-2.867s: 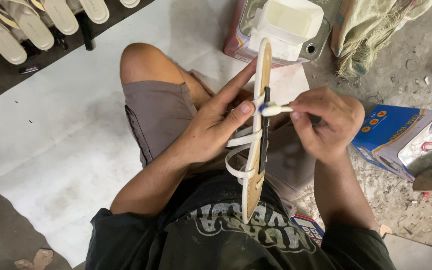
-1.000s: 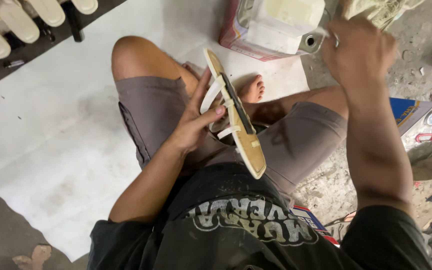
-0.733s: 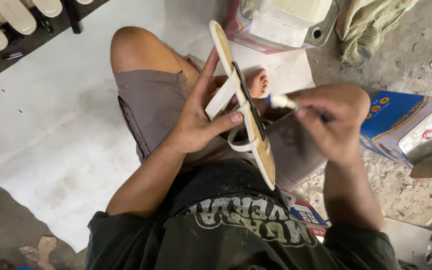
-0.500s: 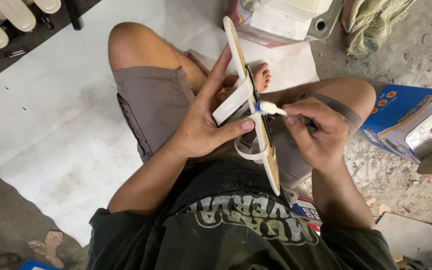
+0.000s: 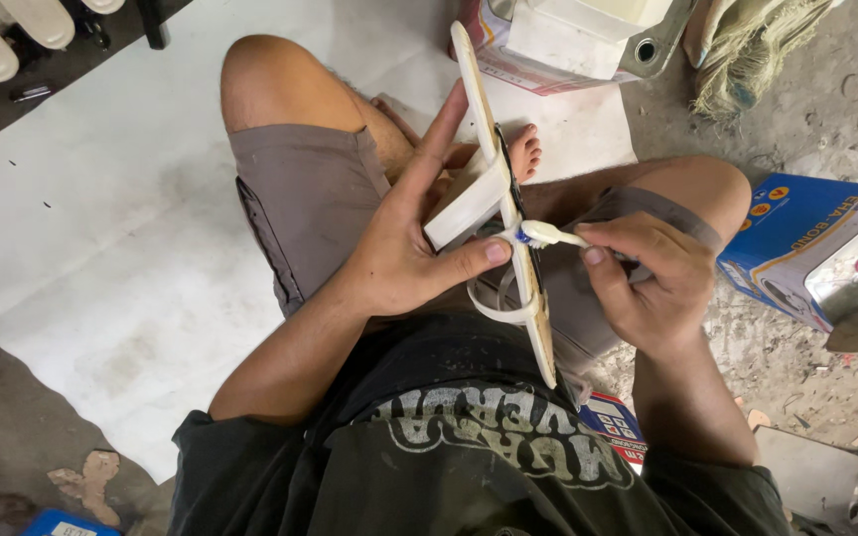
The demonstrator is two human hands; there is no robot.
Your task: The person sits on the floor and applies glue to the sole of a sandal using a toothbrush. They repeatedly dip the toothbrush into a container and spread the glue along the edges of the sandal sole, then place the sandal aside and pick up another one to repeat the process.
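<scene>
I sit cross-legged and hold a cream sandal (image 5: 533,328) on its edge over my lap. My left hand (image 5: 404,243) grips it from the left, thumb pressed on the sole near the white straps (image 5: 464,199). My right hand (image 5: 652,283) holds a small white brush (image 5: 548,234) whose tip touches the sole's edge beside my left thumb.
A white sheet (image 5: 101,238) covers the floor to my left. A metal glue tin (image 5: 588,45) stands ahead, with a rag (image 5: 747,50) beside it. A blue carton (image 5: 806,243) lies at my right. Pale soles (image 5: 12,30) rest at the upper left.
One second ago my right hand reached up toward the tin; it has come back down with the brush to the sole's edge. The sandal has turned more upright in my left hand.
</scene>
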